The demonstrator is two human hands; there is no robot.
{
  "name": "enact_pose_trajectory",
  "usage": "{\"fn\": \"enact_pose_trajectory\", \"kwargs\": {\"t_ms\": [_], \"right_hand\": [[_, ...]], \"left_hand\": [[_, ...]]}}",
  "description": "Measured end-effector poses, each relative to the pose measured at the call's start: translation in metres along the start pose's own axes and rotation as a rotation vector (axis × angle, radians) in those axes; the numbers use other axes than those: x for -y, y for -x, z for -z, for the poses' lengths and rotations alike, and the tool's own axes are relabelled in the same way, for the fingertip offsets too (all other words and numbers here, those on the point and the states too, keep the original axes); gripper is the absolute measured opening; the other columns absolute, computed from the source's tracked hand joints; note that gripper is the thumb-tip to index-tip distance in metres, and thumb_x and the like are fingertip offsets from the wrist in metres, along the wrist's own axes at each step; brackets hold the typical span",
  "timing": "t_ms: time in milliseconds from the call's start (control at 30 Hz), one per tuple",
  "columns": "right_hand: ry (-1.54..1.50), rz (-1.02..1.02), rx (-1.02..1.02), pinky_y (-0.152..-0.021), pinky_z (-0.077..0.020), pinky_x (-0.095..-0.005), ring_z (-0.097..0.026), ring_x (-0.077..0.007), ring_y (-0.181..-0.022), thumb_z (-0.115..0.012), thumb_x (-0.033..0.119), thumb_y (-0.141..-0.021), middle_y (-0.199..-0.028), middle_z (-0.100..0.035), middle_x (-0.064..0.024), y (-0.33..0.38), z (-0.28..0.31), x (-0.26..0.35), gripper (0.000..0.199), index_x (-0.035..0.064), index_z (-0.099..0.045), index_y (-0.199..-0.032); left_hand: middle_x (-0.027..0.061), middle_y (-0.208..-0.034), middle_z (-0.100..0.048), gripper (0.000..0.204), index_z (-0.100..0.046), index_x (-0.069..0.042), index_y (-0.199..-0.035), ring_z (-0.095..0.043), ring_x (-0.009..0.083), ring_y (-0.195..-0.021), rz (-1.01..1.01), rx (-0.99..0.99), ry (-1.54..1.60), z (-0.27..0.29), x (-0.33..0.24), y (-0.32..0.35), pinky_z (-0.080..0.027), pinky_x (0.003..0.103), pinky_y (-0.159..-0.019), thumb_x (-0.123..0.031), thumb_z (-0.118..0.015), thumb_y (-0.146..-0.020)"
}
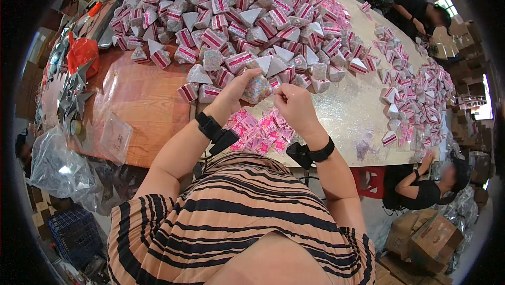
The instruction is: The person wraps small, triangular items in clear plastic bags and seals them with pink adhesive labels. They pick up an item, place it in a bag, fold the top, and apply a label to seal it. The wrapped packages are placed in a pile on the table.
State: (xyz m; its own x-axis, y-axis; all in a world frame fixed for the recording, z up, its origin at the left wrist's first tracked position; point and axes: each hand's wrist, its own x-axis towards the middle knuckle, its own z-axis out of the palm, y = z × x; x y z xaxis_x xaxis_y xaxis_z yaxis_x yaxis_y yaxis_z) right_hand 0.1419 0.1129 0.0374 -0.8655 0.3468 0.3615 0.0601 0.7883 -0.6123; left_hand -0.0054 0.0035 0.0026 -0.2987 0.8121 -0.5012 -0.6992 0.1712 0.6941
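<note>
Head view: both forearms angle inward over the counter (350, 109). The left hand's (231, 94) grip is clamped around a glittery faceted packet (257, 89) above pink cards (263, 130); the right hand (297, 107), fingers curled together, sits just beside it, any pinched item indiscernible.

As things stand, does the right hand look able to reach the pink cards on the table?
Probably yes: the right hand appears close to the pink cards, and nothing visible stands between them, though it is curled beside the glittery piece in the left hand.
</note>
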Motion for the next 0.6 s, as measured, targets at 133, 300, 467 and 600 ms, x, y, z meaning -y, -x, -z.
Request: {"fn": "enact_pose_trajectory", "kwargs": {"t_ms": [133, 300, 467, 600], "right_hand": [[-0.208, -0.181, 0.076, -0.053, -0.0421, -0.0255, -0.052, -0.0110, -0.056, -0.059, 0.003, -0.077, -0.060, -0.057, -0.0071, 0.0013, 0.0042, -0.0003, 0.006, -0.0034, -0.060, -0.078], [-0.328, -0.262, 0.057, -0.053, -0.0407, -0.0231, -0.049, -0.0059, -0.058, -0.058, 0.003, -0.078, -0.062, -0.056, -0.0030, 0.0037, 0.0056, 0.0009, 0.007, -0.0042, -0.060, -0.078], [-0.248, -0.191, -0.045, -0.052, -0.0398, -0.0224, -0.049, -0.0056, -0.057, -0.058, 0.001, -0.078, -0.062, -0.055, -0.0026, 0.0073, 0.0015, 0.0024, 0.005, -0.0042, -0.059, -0.078], [-0.272, -0.195, -0.072, -0.051, -0.0388, -0.0223, -0.047, -0.0056, -0.056, -0.058, 0.001, -0.078, -0.061, -0.054, -0.0017, 0.0075, 0.0042, 0.0077, 0.005, -0.0039, -0.058, -0.078]], "left_hand": [[0.0016, -0.083, -0.064, 0.036, -0.058, -0.012, -0.101, -0.064, 0.0140, -0.069, 0.019, 0.005, 0.013, -0.0017, -0.0034, 0.0045, -0.046, 0.029, -0.055, -0.043, -0.059, -0.083], [0.0009, -0.089, -0.063, 0.034, -0.060, -0.012, -0.101, -0.063, 0.0111, -0.076, -0.053, -0.007, -0.109, -0.0029, -0.0047, 0.0038, -0.048, 0.027, -0.059, -0.042, -0.056, -0.084], [0.0031, -0.103, -0.061, 0.041, -0.055, -0.009, -0.114, -0.062, 0.0128, -0.089, -0.230, -0.021, -0.096, -0.0033, -0.0015, 0.0013, -0.051, 0.029, -0.072, -0.036, -0.058, -0.084], [0.0060, -0.108, -0.060, 0.044, -0.050, -0.008, -0.121, -0.062, 0.0150, -0.092, -0.245, 0.063, -0.112, 0.0037, -0.0029, 0.0011, -0.051, 0.030, -0.077, -0.031, -0.058, -0.085]]}}
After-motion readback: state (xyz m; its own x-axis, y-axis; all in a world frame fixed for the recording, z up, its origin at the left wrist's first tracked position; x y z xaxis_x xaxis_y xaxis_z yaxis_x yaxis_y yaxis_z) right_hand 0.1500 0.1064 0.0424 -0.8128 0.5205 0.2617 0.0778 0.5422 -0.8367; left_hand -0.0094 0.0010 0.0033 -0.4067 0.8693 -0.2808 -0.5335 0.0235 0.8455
